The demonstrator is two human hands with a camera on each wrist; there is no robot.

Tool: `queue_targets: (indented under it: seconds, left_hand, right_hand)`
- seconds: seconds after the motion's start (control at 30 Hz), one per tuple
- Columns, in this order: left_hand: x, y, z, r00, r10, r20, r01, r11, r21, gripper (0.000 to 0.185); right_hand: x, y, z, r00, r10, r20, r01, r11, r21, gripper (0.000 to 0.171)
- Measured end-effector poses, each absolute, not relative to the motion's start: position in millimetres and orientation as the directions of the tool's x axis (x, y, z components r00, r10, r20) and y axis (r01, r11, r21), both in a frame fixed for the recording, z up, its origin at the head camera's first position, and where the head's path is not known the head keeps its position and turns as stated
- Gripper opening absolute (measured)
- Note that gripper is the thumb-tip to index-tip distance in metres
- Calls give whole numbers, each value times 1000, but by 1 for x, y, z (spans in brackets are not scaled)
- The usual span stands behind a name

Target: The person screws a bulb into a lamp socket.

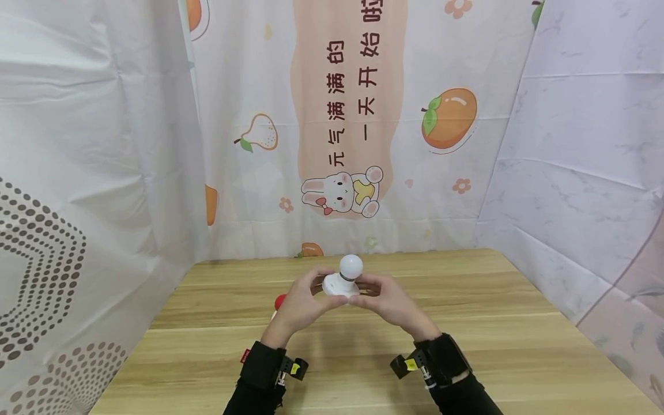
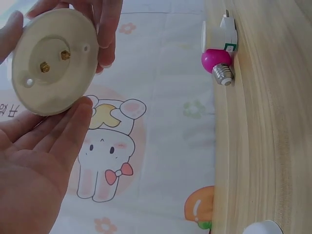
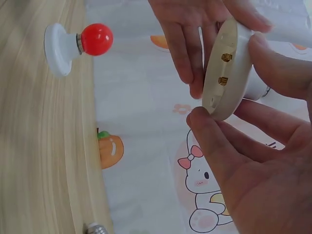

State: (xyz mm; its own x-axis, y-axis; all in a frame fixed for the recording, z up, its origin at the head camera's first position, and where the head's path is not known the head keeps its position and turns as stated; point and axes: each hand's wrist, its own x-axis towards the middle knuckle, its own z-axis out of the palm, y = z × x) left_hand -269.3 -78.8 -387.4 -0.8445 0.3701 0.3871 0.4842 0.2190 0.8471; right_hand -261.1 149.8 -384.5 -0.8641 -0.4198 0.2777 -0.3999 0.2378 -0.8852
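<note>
My two hands hold up a white round lamp holder (image 1: pixel 336 286) with a white bulb (image 1: pixel 351 266) screwed into it, above the table. The left hand (image 1: pixel 306 300) grips its left edge, thumb along the near rim. From the other side the right hand (image 1: pixel 390 301) pinches the right edge, with the thumbs almost meeting. The wrist views show the lamp holder's underside (image 2: pixel 54 92), with two brass screws and two small holes. In the right wrist view the bulb is mostly hidden behind the holder and fingers.
Left on the table, a red bulb (image 3: pixel 97 39) stands in another white lamp holder (image 3: pixel 57 48). A magenta bulb (image 2: pixel 214 59) with a metal screw base lies beside a white plug-in piece (image 2: pixel 228 34). The wooden table (image 1: pixel 467 346) ends at a printed curtain (image 1: pixel 249 190).
</note>
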Motion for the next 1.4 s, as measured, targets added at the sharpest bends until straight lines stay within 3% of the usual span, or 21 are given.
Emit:
queue_targets:
  seconds: [0.27, 0.47, 0.83, 1.13, 1.4]
  left_hand:
    - [-271, -82, -390, -821, 434, 371, 510, 263, 819, 57]
    - [-274, -82, -394, -817, 479, 322, 509, 335, 793, 61]
    - [-277, -74, -404, -844, 448, 295, 486, 408, 773, 59]
    - [-282, -73, -420, -864, 455, 218, 441, 470, 765, 54]
    - [-289, -72, -435, -862, 468, 194, 443, 512, 736, 45]
  right_hand:
    - [-262, 149, -386, -825, -455, 334, -495, 297, -817, 45]
    - [-265, 153, -388, -791, -530, 305, -510, 295, -808, 41]
    - [-269, 158, -392, -803, -528, 276, -520, 396, -757, 43]
    - [-280, 153, -417, -806, -533, 256, -519, 430, -739, 39]
    - [-287, 146, -431, -784, -561, 266, -589, 537, -604, 24]
